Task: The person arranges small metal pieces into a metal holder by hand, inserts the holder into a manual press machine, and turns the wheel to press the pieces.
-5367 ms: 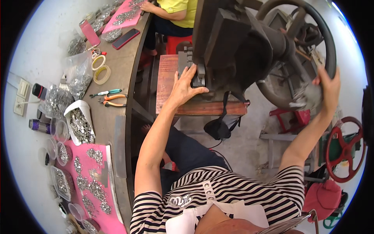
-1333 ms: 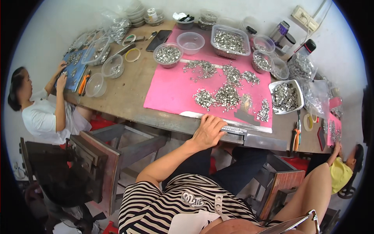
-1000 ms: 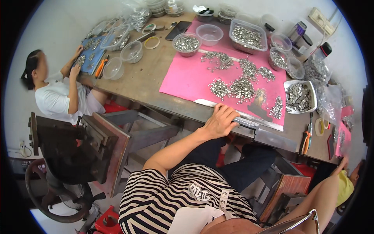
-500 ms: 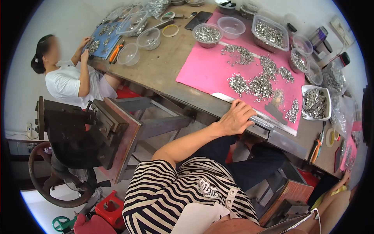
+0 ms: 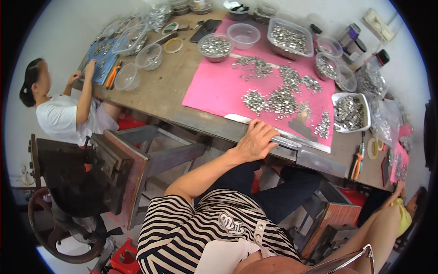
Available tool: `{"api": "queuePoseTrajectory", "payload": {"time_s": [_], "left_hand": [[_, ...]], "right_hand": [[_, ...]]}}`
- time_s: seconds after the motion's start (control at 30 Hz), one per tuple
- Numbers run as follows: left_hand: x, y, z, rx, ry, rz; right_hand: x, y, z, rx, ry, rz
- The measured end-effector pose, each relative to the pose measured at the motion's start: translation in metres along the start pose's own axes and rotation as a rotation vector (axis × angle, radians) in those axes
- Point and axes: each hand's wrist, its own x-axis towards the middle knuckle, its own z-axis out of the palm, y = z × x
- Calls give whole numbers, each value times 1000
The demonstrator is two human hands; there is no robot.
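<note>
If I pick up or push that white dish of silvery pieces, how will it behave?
The white dish likely feels heavy, being filled with metallic-looking pieces. They look loose, so tilting may spill some. Its wide shape suggests it would probably slide before tipping.

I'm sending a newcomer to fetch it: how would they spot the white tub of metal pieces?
Find the worktable with the big pink mat on it. By the mat's right-hand edge sits the white tub, squarish with rounded corners. Its opaque white walls set it apart from the clear plastic containers nearby.
</note>
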Motion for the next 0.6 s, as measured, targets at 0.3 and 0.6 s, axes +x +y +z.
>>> {"api": "queuePoseTrajectory", "payload": {"time_s": [0.3,0.6], "left_hand": [[-15,-18,-15,-18,54,-78],[-11,-16,-7,-22,24,-52]], "right_hand": [[-117,78,391,-56,-326,28],[-344,-1,332,-529,-1328,1388]]}}
